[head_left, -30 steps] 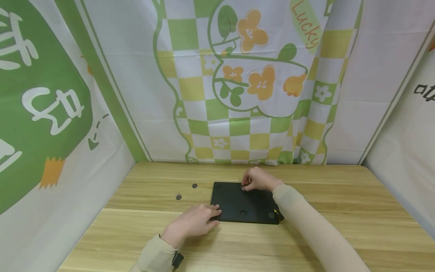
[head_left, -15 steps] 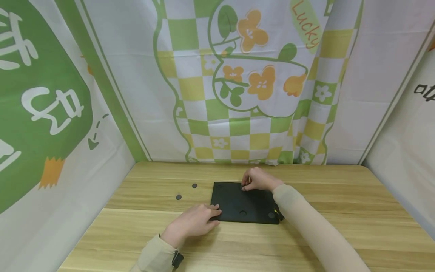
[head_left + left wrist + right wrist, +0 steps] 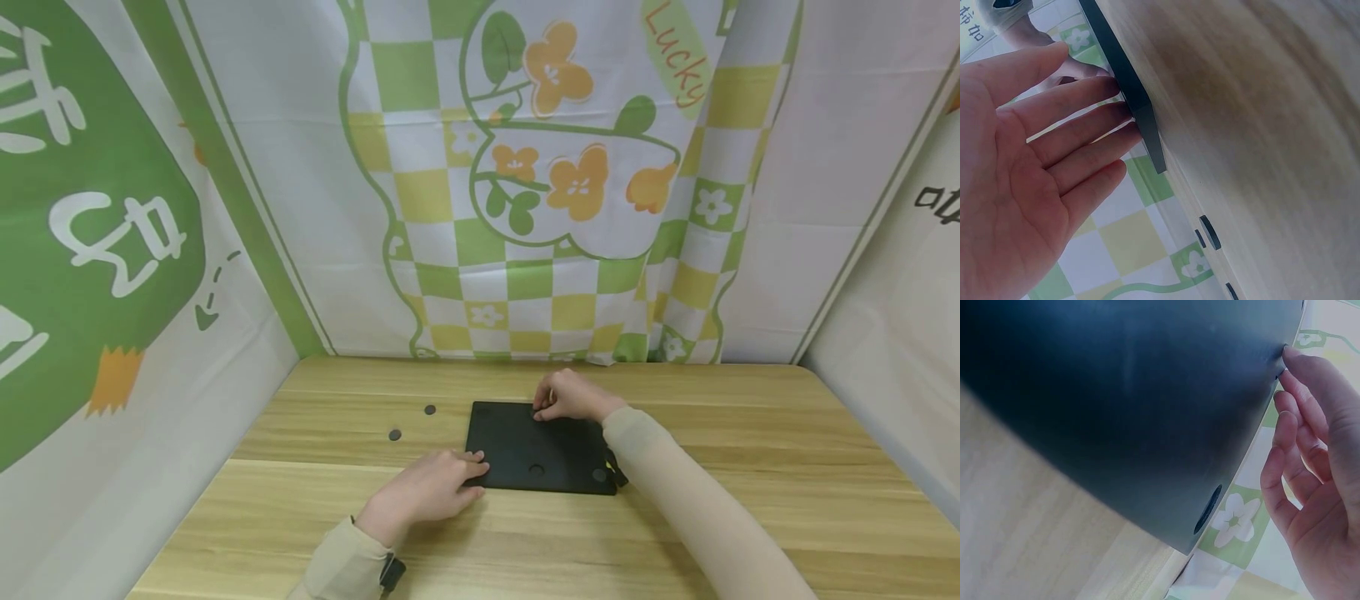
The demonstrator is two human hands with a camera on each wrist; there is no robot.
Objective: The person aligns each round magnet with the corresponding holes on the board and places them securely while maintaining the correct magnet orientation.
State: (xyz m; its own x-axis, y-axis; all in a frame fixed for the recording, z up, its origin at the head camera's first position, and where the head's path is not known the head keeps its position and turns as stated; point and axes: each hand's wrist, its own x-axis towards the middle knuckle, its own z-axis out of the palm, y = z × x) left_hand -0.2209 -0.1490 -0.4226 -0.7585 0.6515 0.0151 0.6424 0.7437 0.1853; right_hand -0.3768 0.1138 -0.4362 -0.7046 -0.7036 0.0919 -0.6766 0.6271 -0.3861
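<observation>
A flat black rectangular panel lies on the wooden table, with round marks near its corners and a curved mark by its near edge. My left hand rests its nearly straight fingers on the panel's near left corner; the left wrist view shows these fingers against its edge. At the far edge my right hand pinches a small dark piece, seemingly a disc, between thumb and forefinger, low against the surface. It is mostly hidden by the fingertips. Two small dark discs lie on the table left of the panel.
A black strap-like piece with a bit of yellow sticks out at the panel's right edge. Behind the wooden table hangs a checked, flowered cloth, and more cloth closes off the left side.
</observation>
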